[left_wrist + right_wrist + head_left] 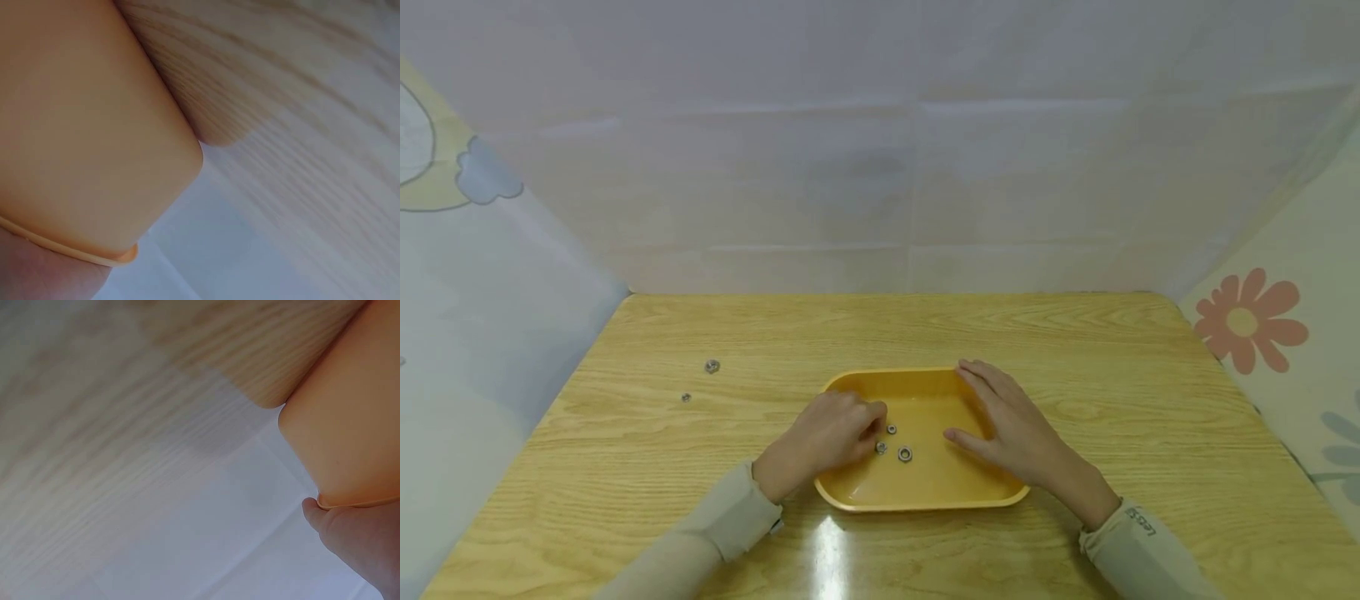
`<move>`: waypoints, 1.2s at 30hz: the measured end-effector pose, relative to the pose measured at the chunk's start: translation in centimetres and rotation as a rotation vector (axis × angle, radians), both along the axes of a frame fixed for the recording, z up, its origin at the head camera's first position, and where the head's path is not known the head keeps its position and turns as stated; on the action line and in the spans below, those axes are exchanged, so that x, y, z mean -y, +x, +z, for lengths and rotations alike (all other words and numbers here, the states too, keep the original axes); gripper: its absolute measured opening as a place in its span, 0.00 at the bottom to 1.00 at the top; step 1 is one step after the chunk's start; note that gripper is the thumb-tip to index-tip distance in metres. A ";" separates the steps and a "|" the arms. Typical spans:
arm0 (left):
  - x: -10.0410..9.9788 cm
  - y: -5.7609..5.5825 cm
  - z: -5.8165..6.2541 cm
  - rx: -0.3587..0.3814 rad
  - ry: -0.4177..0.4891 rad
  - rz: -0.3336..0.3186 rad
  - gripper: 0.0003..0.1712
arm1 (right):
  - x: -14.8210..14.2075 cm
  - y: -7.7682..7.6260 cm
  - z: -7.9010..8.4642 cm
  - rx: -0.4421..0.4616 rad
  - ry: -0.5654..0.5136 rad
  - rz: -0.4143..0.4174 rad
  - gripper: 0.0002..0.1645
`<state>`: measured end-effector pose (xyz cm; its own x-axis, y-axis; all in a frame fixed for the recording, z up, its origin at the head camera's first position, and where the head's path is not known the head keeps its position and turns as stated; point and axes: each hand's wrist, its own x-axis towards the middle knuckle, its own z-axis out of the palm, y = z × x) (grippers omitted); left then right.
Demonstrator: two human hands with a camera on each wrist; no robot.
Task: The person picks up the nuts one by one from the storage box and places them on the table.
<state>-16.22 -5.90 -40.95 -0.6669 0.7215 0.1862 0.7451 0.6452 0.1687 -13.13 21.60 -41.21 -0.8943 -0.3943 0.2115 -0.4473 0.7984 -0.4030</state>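
A yellow tray [940,492] stands on the wooden table, with small metal hex nuts in its left half. My left hand [835,425] reaches over the left rim, fingers curled down, and its fingertips pinch a small nut [881,447]. Close by, a smaller nut [891,429] and a larger nut [905,454] lie on the tray's floor. My right hand [1015,429] rests across the right side with fairly straight fingers at the far rim and the thumb inside. Both wrist views show mainly the tray's outer wall [94,137], and the nuts are hidden there.
Left of the tray, a larger nut [712,366] and a small nut [686,397] lie on the table [1120,367]. A pale cloth or sheet [880,183] hangs behind the table's far edge. Patterned coverings with a flower [1247,321] stand at the sides.
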 end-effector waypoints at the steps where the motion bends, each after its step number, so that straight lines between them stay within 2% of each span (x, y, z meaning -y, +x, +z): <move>1: 0.0 0.0 0.1 0.001 0.008 -0.003 0.11 | 0.0 0.0 0.0 0.001 0.000 0.000 0.53; 5: -0.1 0.0 0.3 0.016 0.023 0.003 0.10 | 0.0 0.0 0.1 0.002 0.003 -0.003 0.53; 8: -0.1 -0.1 0.5 0.048 0.026 0.011 0.04 | 0.0 0.0 0.2 0.006 0.003 -0.005 0.53; 14: -0.1 -0.1 0.5 0.103 0.034 0.014 0.07 | 0.0 0.0 0.2 0.020 0.000 -0.002 0.53; 20: 0.0 0.1 0.5 0.082 0.073 0.015 0.02 | 0.0 0.1 0.3 0.015 -0.001 0.000 0.53; 31: 0.3 0.1 0.4 0.066 0.165 0.009 0.03 | 0.0 0.0 0.0 0.014 -0.004 0.002 0.53; 36: 0.3 0.1 0.4 0.008 0.197 -0.013 0.02 | 0.1 0.1 0.1 0.013 0.001 -0.001 0.53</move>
